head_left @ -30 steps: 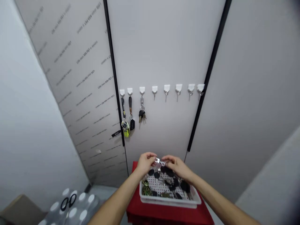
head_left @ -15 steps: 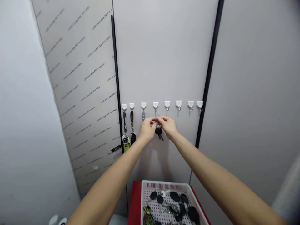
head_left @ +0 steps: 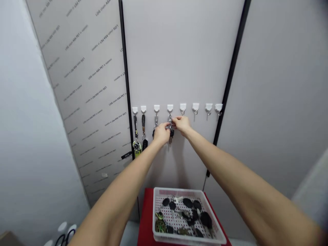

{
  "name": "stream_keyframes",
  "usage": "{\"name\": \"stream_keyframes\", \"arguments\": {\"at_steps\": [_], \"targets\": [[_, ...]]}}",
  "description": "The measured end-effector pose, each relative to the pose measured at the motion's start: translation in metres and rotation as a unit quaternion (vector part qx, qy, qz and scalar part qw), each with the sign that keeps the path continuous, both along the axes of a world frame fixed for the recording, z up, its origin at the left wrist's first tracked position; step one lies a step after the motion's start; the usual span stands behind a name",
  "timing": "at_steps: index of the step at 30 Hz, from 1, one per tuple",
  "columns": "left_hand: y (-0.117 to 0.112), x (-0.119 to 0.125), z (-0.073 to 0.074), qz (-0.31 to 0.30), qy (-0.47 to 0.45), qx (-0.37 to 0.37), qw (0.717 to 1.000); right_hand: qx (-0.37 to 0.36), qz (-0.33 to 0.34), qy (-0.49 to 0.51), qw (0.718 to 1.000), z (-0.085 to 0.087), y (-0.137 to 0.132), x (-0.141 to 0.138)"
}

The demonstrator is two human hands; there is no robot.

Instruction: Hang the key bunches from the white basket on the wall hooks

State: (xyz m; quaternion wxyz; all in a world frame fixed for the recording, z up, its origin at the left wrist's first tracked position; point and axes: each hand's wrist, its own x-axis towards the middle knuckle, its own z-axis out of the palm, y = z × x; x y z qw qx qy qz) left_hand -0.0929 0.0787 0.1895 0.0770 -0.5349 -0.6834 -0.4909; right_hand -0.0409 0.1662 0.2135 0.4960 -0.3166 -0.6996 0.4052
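A bunch of keys with a black-headed key and a metal ring hangs at the fourth white hook from the left. Its ring is up against the hook; whether it is fully over the prong is too small to tell. My left hand is closed, its fingertips pinching the bunch from the left. From the right, my right hand pinches it near the ring. Behind my left hand, a third key set hangs from its hook, partly hidden.
Two key sets on straps hang at the far left. Several bare hooks continue to the right. Below, a white perforated basket of keys stands on a red surface. Dark vertical strips edge the panel.
The ring has come up closer to the fourth hook, and the keys now hang straighter. My right hand has shifted up slightly. The view has tilted down, showing more of the basket.
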Motion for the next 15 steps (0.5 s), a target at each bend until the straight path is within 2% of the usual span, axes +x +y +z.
{"name": "stream_keyframes", "arguments": {"at_steps": [3, 4, 6, 9, 12, 14, 15], "targets": [[-0.009, 0.005, -0.010, -0.006, -0.013, -0.016, 1.000, 0.042, -0.031, -0.034, 0.998, -0.009, -0.002, 0.009], [-0.013, 0.007, -0.018, -0.010, -0.021, -0.023, 0.999, 0.067, -0.039, -0.040, 0.996, -0.019, -0.004, 0.014], [-0.021, 0.011, -0.042, -0.021, -0.040, -0.043, 0.998, 0.108, -0.027, -0.069, 0.991, -0.048, -0.011, 0.028], [-0.039, 0.015, -0.097, -0.028, -0.071, -0.110, 0.991, 0.116, 0.069, -0.192, 0.972, -0.112, -0.032, 0.055], [-0.059, 0.019, -0.159, -0.022, -0.088, -0.199, 0.976, 0.087, 0.139, -0.325, 0.931, -0.180, -0.053, 0.078], [-0.070, 0.021, -0.192, -0.014, -0.070, -0.237, 0.969, 0.092, 0.140, -0.385, 0.908, -0.214, -0.062, 0.086], [-0.074, 0.022, -0.204, -0.013, -0.054, -0.246, 0.968, 0.097, 0.129, -0.408, 0.899, -0.226, -0.065, 0.087]]}}
